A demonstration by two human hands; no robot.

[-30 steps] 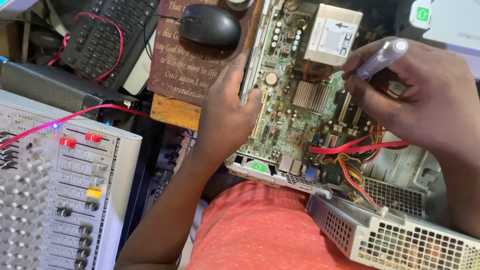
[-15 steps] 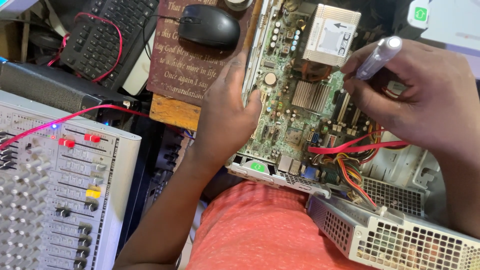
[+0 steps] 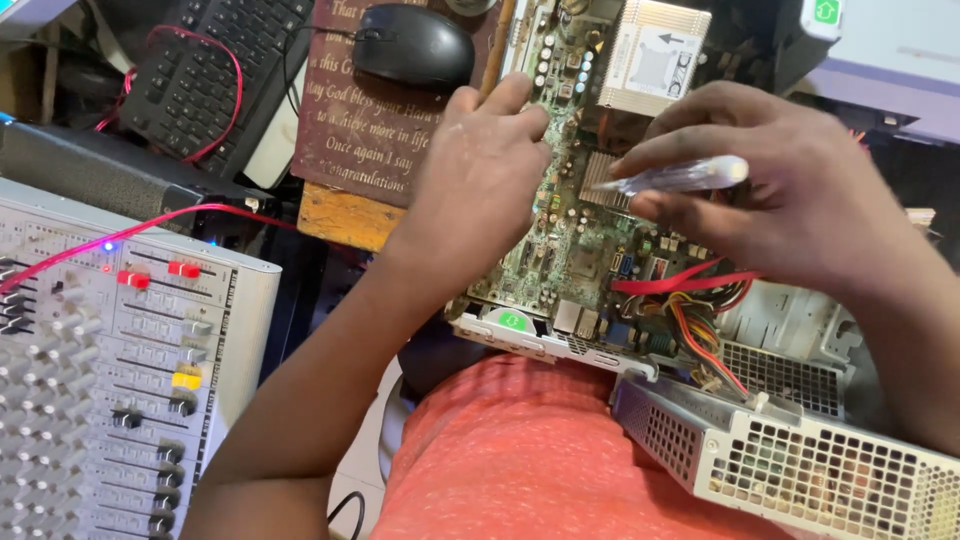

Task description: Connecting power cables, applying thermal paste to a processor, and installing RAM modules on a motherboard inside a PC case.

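Observation:
A green computer motherboard (image 3: 580,250) lies in an open metal case on my lap. My left hand (image 3: 480,190) grips the board's left edge, thumb up near its top. My right hand (image 3: 790,200) is shut on a clear-handled screwdriver (image 3: 680,178), which lies nearly level and points left over the small heatsink (image 3: 598,170). A silver heatsink block with an arrow sticker (image 3: 655,50) sits at the board's top. Red flat cable (image 3: 690,282) and coloured wires (image 3: 700,340) run under my right hand.
A perforated metal power supply box (image 3: 800,460) sits at lower right. An audio mixer with sliders (image 3: 100,370) fills the left. Behind are a black keyboard (image 3: 215,70), a black mouse (image 3: 412,45) on a brown wooden plaque (image 3: 370,130), and a red cable (image 3: 160,225).
My right hand has swung the screwdriver from pointing up-right to lying nearly level, tip toward the left over the board. My left hand has shifted slightly up along the board's edge.

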